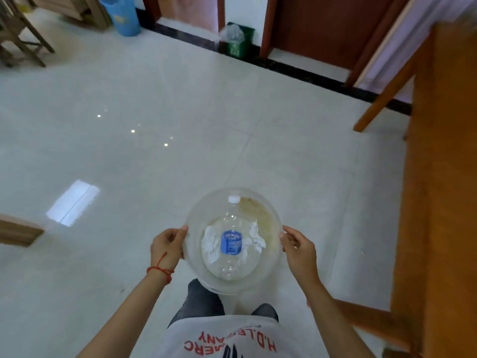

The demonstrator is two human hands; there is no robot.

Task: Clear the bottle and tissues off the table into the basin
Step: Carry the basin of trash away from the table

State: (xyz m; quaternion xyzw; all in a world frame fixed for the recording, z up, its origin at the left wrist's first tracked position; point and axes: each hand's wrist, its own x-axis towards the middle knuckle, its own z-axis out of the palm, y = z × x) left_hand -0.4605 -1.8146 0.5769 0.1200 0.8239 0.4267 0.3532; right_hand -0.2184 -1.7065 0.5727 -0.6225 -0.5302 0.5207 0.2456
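The clear basin (268, 223) hung level between the hands, left hand (167, 245) and right hand (299, 245) each gripping opposite rims, while the bottle (231, 239) lay inside on the tissues (210, 245), cap pointing away from the person.

light: bright, even | glare: floor (73, 202) | edges: blurred, wide-angle bending | shadows: faint

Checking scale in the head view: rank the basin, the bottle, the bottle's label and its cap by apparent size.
1. basin
2. bottle, lying inside it
3. label
4. cap
All sit at a similar distance, so the order is safe.
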